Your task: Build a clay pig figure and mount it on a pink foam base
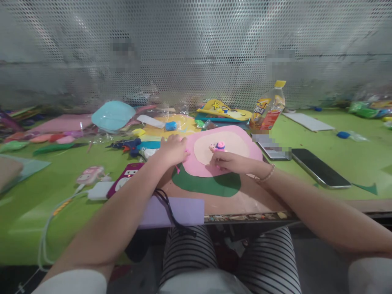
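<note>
- Both your forearms reach forward from the bottom corners and angle inward, meeting over a craft piece in front of you on the green counter (352, 159).
- Your left hand (172, 151) lies palm down, knuckles up, fingers curled loosely and pressing on the left edge of a pink foam shape (245, 143). It holds nothing.
- Your right hand (229, 162) rests on its side on the same pink shape, wrist bent inward, a thin bracelet (266, 176) at the wrist.
- Your right fingertips close around a small clay figure (218, 147), pink with a blue band, which stands on a cream oval (235, 143) in the middle of the pink shape, just beyond that hand.
- A dark green foam shape (208, 185) sticks out from under the pink one, toward you and between your wrists.
- Just left of your left hand lie a blue glue gun (128, 145) and a phone case with a penguin (124, 179).
- To the right of your right hand a dark phone (320, 167) lies flat, well apart.
- Beyond both hands stands a tilted juice bottle (268, 107).
</note>
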`<action>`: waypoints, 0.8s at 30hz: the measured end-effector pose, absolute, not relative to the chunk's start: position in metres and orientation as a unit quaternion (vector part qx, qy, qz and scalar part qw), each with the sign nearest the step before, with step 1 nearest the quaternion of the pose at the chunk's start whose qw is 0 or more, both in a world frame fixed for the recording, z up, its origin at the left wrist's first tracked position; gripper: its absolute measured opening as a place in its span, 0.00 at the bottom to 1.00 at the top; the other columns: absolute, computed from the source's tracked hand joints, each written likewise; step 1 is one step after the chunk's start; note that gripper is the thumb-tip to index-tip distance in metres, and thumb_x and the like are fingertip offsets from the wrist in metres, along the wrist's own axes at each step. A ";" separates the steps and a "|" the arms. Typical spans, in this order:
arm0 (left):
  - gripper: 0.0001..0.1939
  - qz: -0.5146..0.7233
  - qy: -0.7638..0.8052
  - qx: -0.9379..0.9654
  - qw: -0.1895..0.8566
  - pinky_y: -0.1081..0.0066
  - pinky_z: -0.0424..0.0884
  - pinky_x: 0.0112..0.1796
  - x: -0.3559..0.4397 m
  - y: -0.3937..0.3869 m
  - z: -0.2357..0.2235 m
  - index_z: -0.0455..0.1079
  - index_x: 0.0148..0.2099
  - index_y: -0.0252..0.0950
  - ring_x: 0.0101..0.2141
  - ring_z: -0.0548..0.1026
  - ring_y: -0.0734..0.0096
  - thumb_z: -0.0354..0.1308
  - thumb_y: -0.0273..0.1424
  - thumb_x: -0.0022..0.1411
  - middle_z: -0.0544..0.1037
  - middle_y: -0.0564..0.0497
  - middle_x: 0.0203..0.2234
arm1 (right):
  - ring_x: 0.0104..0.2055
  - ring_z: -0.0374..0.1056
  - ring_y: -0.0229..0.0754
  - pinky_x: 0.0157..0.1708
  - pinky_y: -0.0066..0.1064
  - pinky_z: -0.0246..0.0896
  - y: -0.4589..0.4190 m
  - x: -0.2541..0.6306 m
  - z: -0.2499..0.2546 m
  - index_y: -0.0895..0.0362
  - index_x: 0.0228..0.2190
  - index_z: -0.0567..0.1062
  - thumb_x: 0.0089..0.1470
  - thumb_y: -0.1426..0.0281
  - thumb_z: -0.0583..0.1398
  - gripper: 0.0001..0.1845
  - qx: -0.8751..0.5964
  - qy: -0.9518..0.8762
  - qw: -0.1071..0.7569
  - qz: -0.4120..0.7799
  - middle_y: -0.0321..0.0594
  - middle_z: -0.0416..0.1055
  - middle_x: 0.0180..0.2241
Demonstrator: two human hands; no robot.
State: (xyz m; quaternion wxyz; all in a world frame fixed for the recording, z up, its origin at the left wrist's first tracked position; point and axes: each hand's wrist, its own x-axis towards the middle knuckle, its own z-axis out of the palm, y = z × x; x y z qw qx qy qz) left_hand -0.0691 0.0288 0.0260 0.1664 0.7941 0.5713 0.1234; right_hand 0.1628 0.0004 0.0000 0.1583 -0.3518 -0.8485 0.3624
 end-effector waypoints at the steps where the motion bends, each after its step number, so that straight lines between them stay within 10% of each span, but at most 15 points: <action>1: 0.23 0.105 0.537 0.825 0.144 0.57 0.49 0.55 -0.067 0.027 0.027 0.64 0.51 0.30 0.58 0.55 0.45 0.56 0.35 0.54 0.62 0.33 0.55 | 0.32 0.61 0.36 0.38 0.31 0.59 0.004 0.166 0.000 0.57 0.28 0.65 0.52 0.76 0.49 0.06 -0.347 -0.858 0.164 0.341 0.36 0.63 0.29; 14: 0.48 -0.066 0.391 0.914 0.084 0.53 0.46 0.57 -0.040 0.007 0.012 0.32 0.67 0.43 0.64 0.42 0.54 0.46 0.59 0.53 0.35 0.48 0.65 | 0.43 0.64 0.41 0.44 0.36 0.61 -0.001 0.157 -0.006 0.58 0.34 0.72 0.54 0.78 0.54 0.08 -0.244 -0.926 0.264 0.111 0.44 0.69 0.38; 24: 0.50 -0.068 0.394 0.914 0.075 0.58 0.47 0.58 -0.030 -0.014 0.012 0.41 0.66 0.31 0.62 0.47 0.53 0.43 0.60 0.53 0.46 0.39 0.64 | 0.49 0.64 0.40 0.50 0.36 0.60 -0.014 0.171 0.014 0.58 0.44 0.73 0.58 0.77 0.50 0.16 -0.190 -0.969 0.115 0.110 0.43 0.72 0.44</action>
